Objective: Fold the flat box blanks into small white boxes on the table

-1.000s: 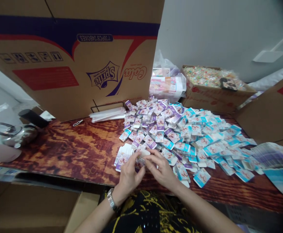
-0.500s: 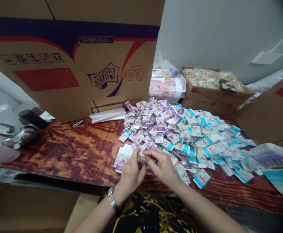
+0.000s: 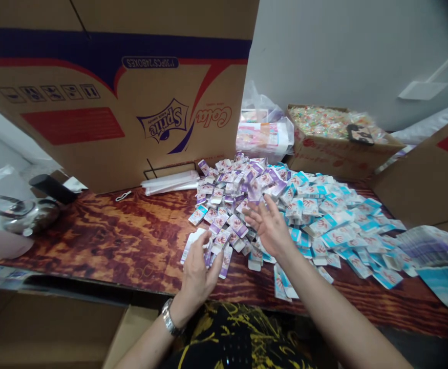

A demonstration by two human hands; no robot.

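My left hand (image 3: 198, 269), with a metal watch (image 3: 168, 316) on its wrist, is open, thumb and fingers apart. It hovers over a few purple and white flattened cartons (image 3: 226, 261) at the table's near side. My right hand (image 3: 268, 225) is open with its fingers spread, over the near middle of a heap of small cartons. Just beyond its fingertips is a blurred purple and white carton (image 3: 255, 190), apart from the fingers as far as I can see. Purple cartons (image 3: 237, 225) lie to the left of the heap, blue ones (image 3: 335, 225) to the right.
A large cardboard box (image 3: 112, 113) stands at the back left, beside clear plastic sleeves (image 3: 170, 182). An open carton of wrapped sweets (image 3: 335, 148) is at the back right. Fanned flat card blanks (image 3: 434, 251) lie at the right. A metal kettle (image 3: 32, 212) sits far left.
My hands have parted. The right one has moved up and away over the heap and opened, leaving a small carton beyond its fingertips; the left has opened and shifted slightly left.
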